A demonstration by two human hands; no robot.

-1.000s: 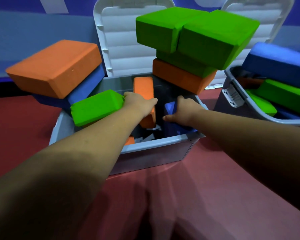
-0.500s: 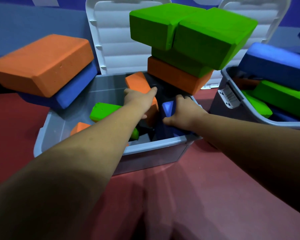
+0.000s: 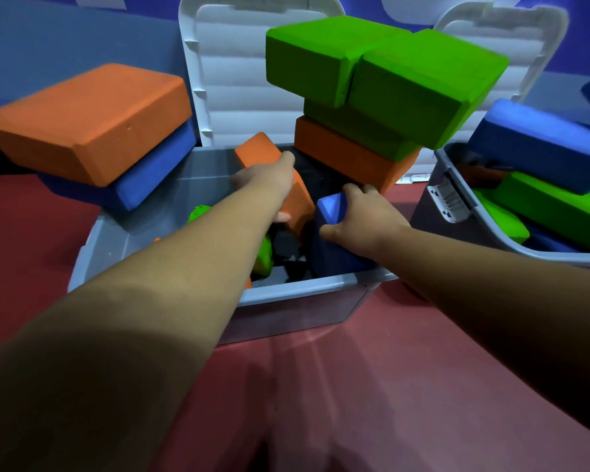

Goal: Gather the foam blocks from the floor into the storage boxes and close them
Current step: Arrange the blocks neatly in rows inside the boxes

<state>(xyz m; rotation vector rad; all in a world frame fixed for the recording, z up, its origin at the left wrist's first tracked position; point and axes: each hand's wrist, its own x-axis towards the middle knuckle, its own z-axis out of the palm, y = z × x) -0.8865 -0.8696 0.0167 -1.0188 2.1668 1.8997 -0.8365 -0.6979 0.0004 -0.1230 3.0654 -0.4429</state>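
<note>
Seen from above, two bare arms reach into an open grey box (image 3: 307, 289) on a red floor (image 3: 372, 386). The left hand (image 3: 269, 178) is wrapped around a tilted orange block (image 3: 273, 180) inside the box. Just beside it, the right hand (image 3: 365, 216) grips the top of a blue block (image 3: 334, 233) standing at the box's near right corner. More blocks overhang both box ends.

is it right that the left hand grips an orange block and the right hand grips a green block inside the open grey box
Not quite. In the head view the right hand grips a blue block, not a green one. The rest holds: the left hand grips an orange block inside the open grey box.
</note>
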